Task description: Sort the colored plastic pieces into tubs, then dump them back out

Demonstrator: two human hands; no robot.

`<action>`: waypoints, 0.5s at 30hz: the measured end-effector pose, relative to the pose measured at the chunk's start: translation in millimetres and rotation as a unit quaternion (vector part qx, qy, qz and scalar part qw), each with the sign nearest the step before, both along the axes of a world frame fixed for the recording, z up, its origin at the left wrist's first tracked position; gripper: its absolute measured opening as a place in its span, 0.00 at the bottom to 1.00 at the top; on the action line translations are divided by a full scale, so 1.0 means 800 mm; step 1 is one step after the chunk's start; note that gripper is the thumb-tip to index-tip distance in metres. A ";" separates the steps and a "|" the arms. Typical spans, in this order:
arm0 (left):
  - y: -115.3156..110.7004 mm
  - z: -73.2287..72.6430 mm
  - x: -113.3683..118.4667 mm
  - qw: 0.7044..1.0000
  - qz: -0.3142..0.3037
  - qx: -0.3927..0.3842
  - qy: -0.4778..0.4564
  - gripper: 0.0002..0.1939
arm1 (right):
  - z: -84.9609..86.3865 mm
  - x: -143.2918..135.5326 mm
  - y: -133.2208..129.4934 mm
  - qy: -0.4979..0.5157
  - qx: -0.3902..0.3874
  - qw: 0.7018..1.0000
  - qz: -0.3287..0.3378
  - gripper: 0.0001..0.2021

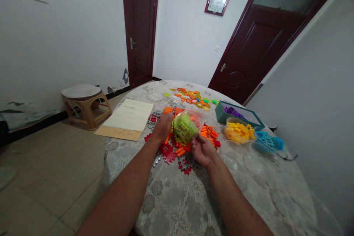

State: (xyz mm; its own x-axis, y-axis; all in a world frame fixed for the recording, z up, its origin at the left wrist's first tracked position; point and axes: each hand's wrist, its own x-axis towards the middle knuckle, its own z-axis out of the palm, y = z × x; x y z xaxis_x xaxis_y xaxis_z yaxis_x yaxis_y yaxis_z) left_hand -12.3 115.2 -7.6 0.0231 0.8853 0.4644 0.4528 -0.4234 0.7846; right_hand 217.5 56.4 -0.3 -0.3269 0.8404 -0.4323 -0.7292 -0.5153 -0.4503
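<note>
A clear plastic bowl (201, 118) full of yellow-green toy building pieces (184, 129) is tilted over the middle of the table. My left hand (163, 127) grips it at the left side, its fingertips partly hidden. At the lower right of the bowl, my right hand (203, 149) has its fingers curled against the rim. Beneath and around the bowl lies a heap of orange pieces (210, 134), red pieces (167, 153) and grey pieces (184, 162). The green pieces look blurred.
Right of the heap stand a green box (221, 112) with purple pieces, a tub of yellow pieces (239, 132) and a tub of blue pieces (268, 141). Paper sheets (128, 116) lie left. More linked pieces (190, 97) lie behind. A stool (85, 105) stands on the floor.
</note>
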 end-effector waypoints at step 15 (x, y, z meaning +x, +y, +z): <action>-0.011 -0.015 0.022 0.971 0.103 0.125 0.177 0.19 | 0.092 0.006 -0.042 -0.071 0.108 0.978 -0.162 0.08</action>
